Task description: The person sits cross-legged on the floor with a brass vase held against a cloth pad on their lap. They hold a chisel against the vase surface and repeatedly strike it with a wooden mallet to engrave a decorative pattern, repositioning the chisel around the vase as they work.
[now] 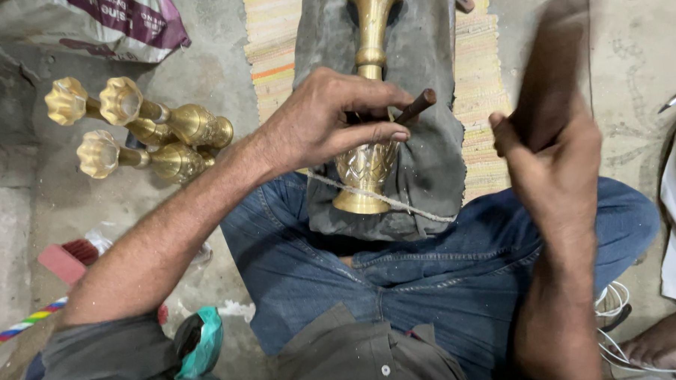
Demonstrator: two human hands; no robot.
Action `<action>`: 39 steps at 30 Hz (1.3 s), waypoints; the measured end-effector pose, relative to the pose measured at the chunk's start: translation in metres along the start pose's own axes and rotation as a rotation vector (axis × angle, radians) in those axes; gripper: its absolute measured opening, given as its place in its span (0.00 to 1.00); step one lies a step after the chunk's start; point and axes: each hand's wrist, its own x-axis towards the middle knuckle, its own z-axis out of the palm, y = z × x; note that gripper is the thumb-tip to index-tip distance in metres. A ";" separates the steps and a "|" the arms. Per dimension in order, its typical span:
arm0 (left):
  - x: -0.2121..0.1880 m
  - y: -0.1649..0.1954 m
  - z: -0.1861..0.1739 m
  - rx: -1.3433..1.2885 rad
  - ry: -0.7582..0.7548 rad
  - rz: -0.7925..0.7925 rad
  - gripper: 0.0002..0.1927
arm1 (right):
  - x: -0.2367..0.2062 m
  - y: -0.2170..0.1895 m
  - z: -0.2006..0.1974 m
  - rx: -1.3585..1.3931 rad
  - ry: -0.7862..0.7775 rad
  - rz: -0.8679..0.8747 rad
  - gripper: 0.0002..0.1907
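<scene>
Left hand (333, 122) pinches a dark punch (416, 106) between thumb and fingers, its tip set on the patterned bowl of a brass vase (366, 165) lying on a grey cloth pad (429, 163) across the lap. Right hand (553, 149) is closed round a dark, motion-blurred hammer handle (552, 70). For a clean mark, I judge the punch should sit square to the curved brass, fingers clear of its struck end, and the vase pressed firmly into the pad. Farther left, three finished brass vases (141, 131) lie on the floor (208, 43).
</scene>
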 end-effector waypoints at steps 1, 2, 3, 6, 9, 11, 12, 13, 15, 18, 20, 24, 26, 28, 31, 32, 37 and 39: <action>0.001 -0.001 0.001 0.015 0.001 -0.017 0.17 | 0.001 -0.001 0.000 -0.015 -0.018 -0.022 0.16; 0.003 -0.001 0.002 0.026 0.003 -0.044 0.17 | 0.000 -0.003 0.000 -0.031 -0.004 -0.005 0.16; 0.002 0.000 0.003 0.034 0.006 -0.076 0.17 | -0.001 -0.005 0.000 -0.046 0.004 0.015 0.16; 0.002 0.000 0.004 0.009 -0.001 -0.038 0.17 | -0.001 -0.013 -0.002 -0.068 0.063 0.042 0.16; 0.004 0.001 0.002 0.010 -0.018 -0.045 0.17 | 0.000 -0.016 -0.002 -0.040 0.101 -0.003 0.17; 0.005 0.001 0.001 0.016 -0.010 -0.009 0.17 | 0.001 -0.016 -0.002 0.029 0.122 -0.036 0.16; 0.005 0.001 0.001 0.019 -0.007 0.003 0.17 | 0.000 -0.016 0.000 0.089 0.130 -0.044 0.17; 0.005 0.002 0.001 0.025 -0.009 -0.010 0.17 | 0.000 -0.015 0.001 0.127 0.133 -0.039 0.18; 0.005 0.003 0.001 0.039 -0.013 -0.033 0.18 | -0.001 -0.014 0.003 0.180 0.136 -0.019 0.19; 0.003 0.004 0.001 0.023 -0.010 -0.041 0.18 | -0.001 -0.015 0.004 0.015 0.086 0.016 0.16; 0.003 0.004 0.001 0.001 -0.010 -0.069 0.18 | -0.001 -0.018 0.003 -0.131 0.049 -0.009 0.15; 0.001 0.005 -0.001 0.027 0.006 0.017 0.17 | 0.000 -0.026 -0.005 -0.346 0.034 -0.184 0.13; 0.003 0.005 -0.001 0.006 -0.009 -0.002 0.17 | 0.003 -0.029 -0.007 -0.278 0.057 -0.138 0.14; 0.003 0.006 -0.001 -0.006 -0.019 -0.013 0.18 | 0.005 -0.031 -0.006 -0.037 0.079 0.070 0.17; 0.005 0.005 -0.003 0.006 -0.032 -0.008 0.17 | 0.006 -0.032 -0.006 -0.275 -0.034 -0.066 0.13; 0.005 0.006 -0.002 0.012 -0.039 -0.015 0.17 | 0.007 -0.032 -0.006 -0.261 -0.043 -0.058 0.13; 0.003 0.004 -0.002 0.012 -0.082 -0.122 0.19 | 0.005 -0.029 -0.005 -0.449 -0.025 -0.286 0.16; 0.001 0.002 -0.003 0.016 -0.025 0.008 0.18 | 0.004 -0.026 -0.002 -0.148 0.012 -0.037 0.13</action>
